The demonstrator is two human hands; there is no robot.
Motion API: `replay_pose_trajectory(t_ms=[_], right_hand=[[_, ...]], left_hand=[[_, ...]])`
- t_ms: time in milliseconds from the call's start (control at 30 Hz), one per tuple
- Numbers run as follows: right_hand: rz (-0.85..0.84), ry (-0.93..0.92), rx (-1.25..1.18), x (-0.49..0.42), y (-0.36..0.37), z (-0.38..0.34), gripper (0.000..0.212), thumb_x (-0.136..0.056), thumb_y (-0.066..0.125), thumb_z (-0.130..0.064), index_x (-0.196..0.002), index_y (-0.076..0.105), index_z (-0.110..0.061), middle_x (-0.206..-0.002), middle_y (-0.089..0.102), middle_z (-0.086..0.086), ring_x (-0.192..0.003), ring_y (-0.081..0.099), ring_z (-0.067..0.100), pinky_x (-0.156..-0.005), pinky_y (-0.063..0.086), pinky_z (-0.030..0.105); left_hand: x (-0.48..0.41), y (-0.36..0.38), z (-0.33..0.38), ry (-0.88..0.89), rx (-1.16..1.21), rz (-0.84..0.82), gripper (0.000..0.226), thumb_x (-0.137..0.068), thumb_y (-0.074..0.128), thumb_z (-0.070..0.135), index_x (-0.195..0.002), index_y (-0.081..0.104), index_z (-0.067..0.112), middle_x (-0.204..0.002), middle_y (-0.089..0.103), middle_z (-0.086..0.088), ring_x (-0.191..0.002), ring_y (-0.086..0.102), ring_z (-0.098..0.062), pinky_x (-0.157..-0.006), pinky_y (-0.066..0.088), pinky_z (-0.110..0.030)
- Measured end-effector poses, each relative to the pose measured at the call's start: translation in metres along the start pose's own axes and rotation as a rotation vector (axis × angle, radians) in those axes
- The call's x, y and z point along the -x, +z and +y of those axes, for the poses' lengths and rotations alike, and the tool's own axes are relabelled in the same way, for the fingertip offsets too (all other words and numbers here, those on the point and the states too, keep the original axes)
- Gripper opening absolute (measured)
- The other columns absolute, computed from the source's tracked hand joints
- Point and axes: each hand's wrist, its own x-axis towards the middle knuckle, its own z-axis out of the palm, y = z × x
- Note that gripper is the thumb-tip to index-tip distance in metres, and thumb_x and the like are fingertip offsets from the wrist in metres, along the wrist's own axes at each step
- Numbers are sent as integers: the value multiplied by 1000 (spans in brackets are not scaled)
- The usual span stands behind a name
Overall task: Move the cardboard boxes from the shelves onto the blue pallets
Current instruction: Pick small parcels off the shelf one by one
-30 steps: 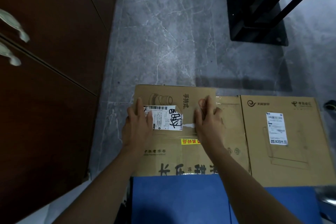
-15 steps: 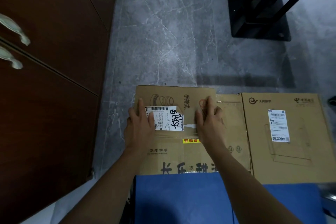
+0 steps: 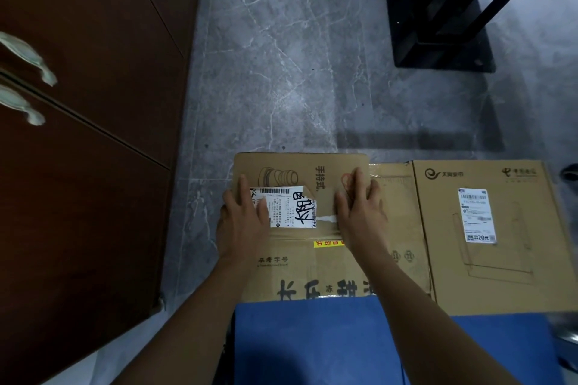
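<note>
Left hand (image 3: 242, 222) and right hand (image 3: 359, 212) flat on small cardboard box (image 3: 300, 172).
At 6 o'clock, blue pallet (image 3: 312, 341); on it, larger cardboard box (image 3: 344, 269) carrying the small cardboard box at its far end; each grip apart, fingers straight; at 3 o'clock, second cardboard box (image 3: 516, 259); beyond, grey floor (image 3: 297, 72).

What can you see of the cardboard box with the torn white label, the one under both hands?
The small box is brown cardboard, lying flat, printed with a lens-like line drawing and black characters. A torn white label with a barcode and black marker writing is stuck on top. It lies on the far left of a larger carton on the blue pallet. The left hand and right hand rest flat on it, fingers straight.
</note>
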Motion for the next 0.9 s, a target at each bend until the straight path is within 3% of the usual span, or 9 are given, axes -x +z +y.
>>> replay_pose_trajectory(t_ms=[167, 367, 533, 633, 800, 900], right_hand=[[-32, 9, 81, 1, -9, -1, 70, -100, 25, -57, -157, 0, -26, -164, 2, 10, -149, 9, 30, -120, 11, 47], [-33, 1, 161, 12, -36, -7, 68, -102, 21, -52, -157, 2, -17, -164, 3, 10, -151, 4, 26, -122, 9, 43], [-38, -35, 231, 38, -85, -18, 74, -99, 10, -58, -156, -5, -13, -164, -3, 8, -151, -4, 22, -123, 1, 42], [-20, -42, 226, 62, -130, -26, 90, -85, -7, -67, -155, -7, -10, -164, -7, 7, -151, -7, 21, -122, -3, 38], [47, -91, 250, 111, -214, -30, 73, -102, 16, -53, -155, -7, -8, -164, -8, 8, -151, -8, 21, -121, -5, 37], [101, -134, 269, 147, -261, -30, 71, -103, 17, -50, -155, -5, -8, -164, -6, 8, -151, -8, 21, -121, -6, 40]], left_hand=[[1, -6, 0, 34, -98, -31, 63, -101, 30, 41, -154, 7, 15, -157, 10, -19, -141, 21, -35, -113, 26, -51], [7, -35, 8, 108, -153, -1, 62, -102, 26, 41, -154, 5, 16, -159, 7, -19, -145, 10, -35, -117, 7, -50], [29, -80, 27, 176, -165, 41, 59, -102, 26, 39, -154, 9, 15, -159, 9, -18, -145, 11, -35, -117, 11, -51], [53, -114, 42, 227, -137, 100, 58, -102, 30, 38, -152, 19, 11, -156, 18, -21, -142, 18, -38, -115, 17, -53], [116, -176, 72, 279, -157, 170, 58, -102, 28, 36, -153, 13, 11, -157, 15, -20, -145, 13, -34, -117, 10, -47], [158, -210, 88, 299, -175, 207, 58, -102, 28, 37, -152, 16, 12, -156, 18, -19, -145, 15, -32, -115, 12, -48]])
